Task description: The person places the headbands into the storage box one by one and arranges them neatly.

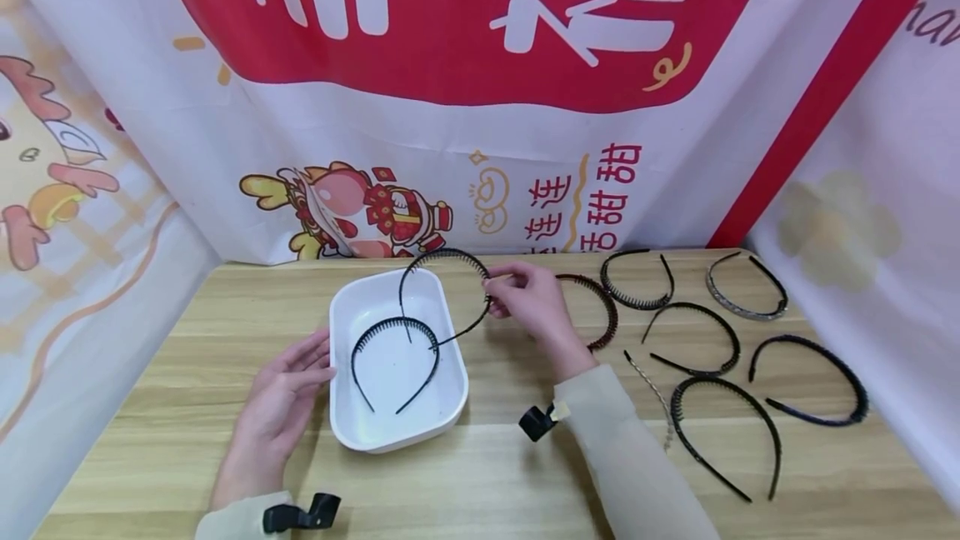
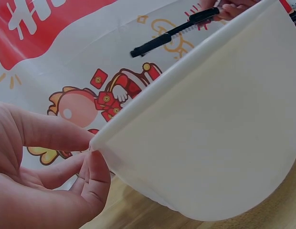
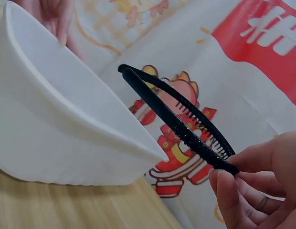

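Note:
A black toothed headband (image 1: 442,252) is pinched at its side between the thumb and fingers of my right hand (image 1: 532,302). It hangs over the far right part of a white plastic tub (image 1: 450,411), tips pointing down toward the inside. The right wrist view shows the same headband (image 3: 163,112) with its teeth, above the tub's rim. Inside the tub lies another black toothed headband (image 1: 396,322), its ends toward me. My left hand (image 1: 277,402) pinches the left rim of the tub, as the left wrist view shows with thumb and finger at the rim (image 2: 138,109).
Several headbands lie on the wooden table at right: a reddish-brown one (image 1: 611,319), a silver-trimmed one (image 1: 738,309), a thin chain-like one (image 1: 648,386), a dark blue-black one (image 1: 855,390) and black ones (image 1: 637,304). A printed cloth (image 1: 465,127) hangs behind the table.

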Demonstrator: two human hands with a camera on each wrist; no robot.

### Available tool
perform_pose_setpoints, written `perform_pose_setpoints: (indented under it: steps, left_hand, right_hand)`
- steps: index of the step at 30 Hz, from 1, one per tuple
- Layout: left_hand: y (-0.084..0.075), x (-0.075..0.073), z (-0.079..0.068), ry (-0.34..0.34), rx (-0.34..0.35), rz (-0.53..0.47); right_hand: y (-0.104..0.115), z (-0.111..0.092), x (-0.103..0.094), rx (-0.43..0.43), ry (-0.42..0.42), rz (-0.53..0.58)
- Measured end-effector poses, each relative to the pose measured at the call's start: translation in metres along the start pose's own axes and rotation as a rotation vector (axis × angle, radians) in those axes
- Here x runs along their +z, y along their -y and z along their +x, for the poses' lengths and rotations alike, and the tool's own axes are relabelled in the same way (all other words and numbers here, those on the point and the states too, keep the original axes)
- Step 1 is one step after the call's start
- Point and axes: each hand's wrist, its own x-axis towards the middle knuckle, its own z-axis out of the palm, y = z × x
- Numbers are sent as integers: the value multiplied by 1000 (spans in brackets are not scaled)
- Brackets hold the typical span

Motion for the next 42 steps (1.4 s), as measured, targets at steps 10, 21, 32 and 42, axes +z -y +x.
perform_pose_setpoints:
  steps: [10,21,32,42]
  left_hand:
    - [0,-1,1,-2,-4,2]
    - [3,-2,1,3,13,4]
    - [2,-1,1,5,11,-1]
    - [2,-1,2,2,5,-13]
  right_hand:
    - [17,9,24,-45,152,-124]
    - [21,18,53,-146,249,-500]
    - [27,13,80,-159,240,-768]
    - [20,15,93,-142,215,-823]
